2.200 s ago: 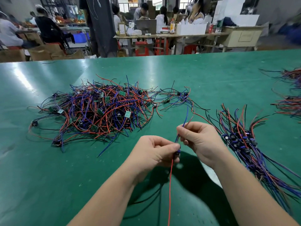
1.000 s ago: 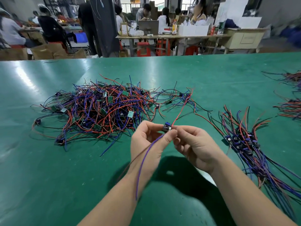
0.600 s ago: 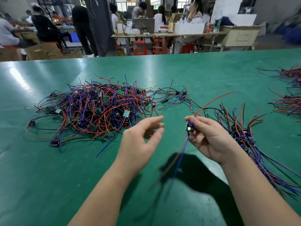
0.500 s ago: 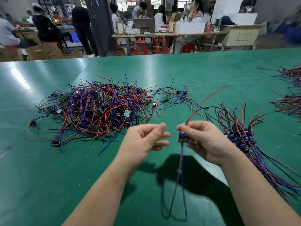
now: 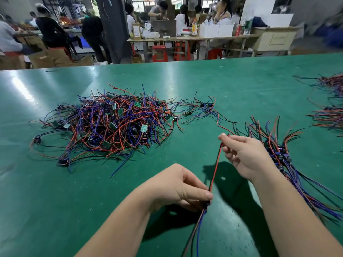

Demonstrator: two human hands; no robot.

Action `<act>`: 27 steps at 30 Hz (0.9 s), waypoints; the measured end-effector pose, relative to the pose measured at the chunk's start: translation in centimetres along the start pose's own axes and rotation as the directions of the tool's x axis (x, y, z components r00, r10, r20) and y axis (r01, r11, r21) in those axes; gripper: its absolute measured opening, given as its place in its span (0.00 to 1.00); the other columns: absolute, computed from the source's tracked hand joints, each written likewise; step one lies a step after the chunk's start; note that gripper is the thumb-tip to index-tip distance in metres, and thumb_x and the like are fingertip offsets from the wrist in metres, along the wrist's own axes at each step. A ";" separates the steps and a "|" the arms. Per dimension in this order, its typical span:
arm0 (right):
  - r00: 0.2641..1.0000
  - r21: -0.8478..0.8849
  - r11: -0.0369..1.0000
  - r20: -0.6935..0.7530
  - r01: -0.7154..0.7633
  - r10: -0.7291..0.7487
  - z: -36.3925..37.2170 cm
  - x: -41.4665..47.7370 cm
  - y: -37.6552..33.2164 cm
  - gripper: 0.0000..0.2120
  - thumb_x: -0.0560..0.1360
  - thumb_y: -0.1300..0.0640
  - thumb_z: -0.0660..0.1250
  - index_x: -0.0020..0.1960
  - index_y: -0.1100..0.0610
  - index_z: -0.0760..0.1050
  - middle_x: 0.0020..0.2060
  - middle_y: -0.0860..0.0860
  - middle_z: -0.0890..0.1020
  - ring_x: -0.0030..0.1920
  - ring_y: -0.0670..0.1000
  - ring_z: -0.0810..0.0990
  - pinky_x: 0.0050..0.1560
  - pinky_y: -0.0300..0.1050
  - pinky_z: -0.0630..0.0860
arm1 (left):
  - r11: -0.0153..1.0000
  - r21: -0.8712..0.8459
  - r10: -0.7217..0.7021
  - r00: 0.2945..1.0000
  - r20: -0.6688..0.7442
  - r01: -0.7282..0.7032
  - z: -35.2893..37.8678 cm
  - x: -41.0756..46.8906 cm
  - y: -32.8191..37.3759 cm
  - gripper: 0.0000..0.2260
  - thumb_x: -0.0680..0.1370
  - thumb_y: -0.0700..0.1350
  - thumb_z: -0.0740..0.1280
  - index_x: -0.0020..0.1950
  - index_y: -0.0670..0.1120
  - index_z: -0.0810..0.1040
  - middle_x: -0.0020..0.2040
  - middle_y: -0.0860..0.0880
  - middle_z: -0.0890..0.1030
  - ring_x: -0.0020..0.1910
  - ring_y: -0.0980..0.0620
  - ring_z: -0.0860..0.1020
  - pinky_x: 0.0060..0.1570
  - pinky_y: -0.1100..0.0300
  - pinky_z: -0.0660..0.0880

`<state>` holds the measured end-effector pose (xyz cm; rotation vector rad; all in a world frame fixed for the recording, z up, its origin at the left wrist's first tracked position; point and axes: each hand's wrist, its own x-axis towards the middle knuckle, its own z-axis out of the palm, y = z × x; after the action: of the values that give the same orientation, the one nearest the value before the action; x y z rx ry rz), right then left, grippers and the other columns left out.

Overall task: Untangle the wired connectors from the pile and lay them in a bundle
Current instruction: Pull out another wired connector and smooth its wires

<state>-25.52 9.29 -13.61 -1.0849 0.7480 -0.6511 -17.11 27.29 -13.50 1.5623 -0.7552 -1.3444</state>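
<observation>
Two bare hands hold one wired connector (image 5: 215,168) stretched above a green worktop (image 5: 204,80), between a tangled pile (image 5: 115,125) and a sorted bundle (image 5: 278,156).

The left hand (image 5: 178,188) has its grip pinched on the small dark connector body (image 5: 205,203), thumb over curled fingers, and blue and dark leads hang from it toward the viewer. The right hand (image 5: 246,156) pinches the far tips of the red and black leads, which run taut on a slant between the hands. The pile of red, blue and black wires lies to the left, well apart from the hands. The bundle lies just beside the right wrist. The leads look light, thin and limp, and likely to snag on other wires. The firm plastic body seems the safest hold, with a second pinch near the wire ends to keep them straight.
</observation>
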 end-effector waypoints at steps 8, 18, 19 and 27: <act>0.751 -0.424 0.786 -0.296 0.451 -0.591 0.7 -0.3 0.8 0.06 0.78 0.53 0.59 0.55 0.49 0.68 0.56 0.57 0.74 0.51 0.58 0.78 0.54 0.52 0.75 | 0.974 -0.146 0.097 0.902 -0.420 -0.173 -1.3 0.6 0.1 0.04 0.73 0.41 0.72 0.39 0.42 0.82 0.38 0.43 0.84 0.32 0.54 0.81 0.33 0.63 0.79; 0.754 -0.430 0.638 0.517 0.639 -0.407 3.4 -3.8 2.4 0.13 0.67 0.56 0.76 0.49 0.47 0.78 0.44 0.48 0.80 0.33 0.45 0.76 0.37 0.37 0.73 | 0.877 -0.315 0.108 0.788 -0.606 -0.362 -2.7 1.3 0.2 0.05 0.73 0.43 0.72 0.41 0.42 0.82 0.37 0.45 0.84 0.30 0.54 0.81 0.31 0.64 0.78; 0.727 -0.487 0.548 0.545 0.680 -0.418 3.6 -3.8 2.7 0.12 0.67 0.58 0.77 0.48 0.49 0.79 0.43 0.47 0.80 0.33 0.44 0.77 0.38 0.35 0.72 | 0.895 -0.281 0.137 0.812 -0.567 -0.347 -2.3 1.3 0.0 0.05 0.73 0.43 0.72 0.40 0.42 0.83 0.37 0.44 0.84 0.31 0.54 0.81 0.31 0.63 0.78; 0.800 -0.738 0.438 0.227 0.513 -0.555 1.6 -2.3 1.1 0.06 0.68 0.61 0.72 0.43 0.53 0.83 0.32 0.44 0.82 0.29 0.40 0.75 0.35 0.30 0.68 | 0.937 0.212 0.345 0.637 -0.689 -0.278 -3.0 1.1 0.2 0.06 0.75 0.42 0.70 0.51 0.44 0.83 0.41 0.52 0.85 0.40 0.56 0.83 0.42 0.65 0.78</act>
<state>-25.51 12.26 -13.71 -2.2014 0.7318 -0.9271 -13.91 26.98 -13.83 1.7436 -0.5379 -0.3576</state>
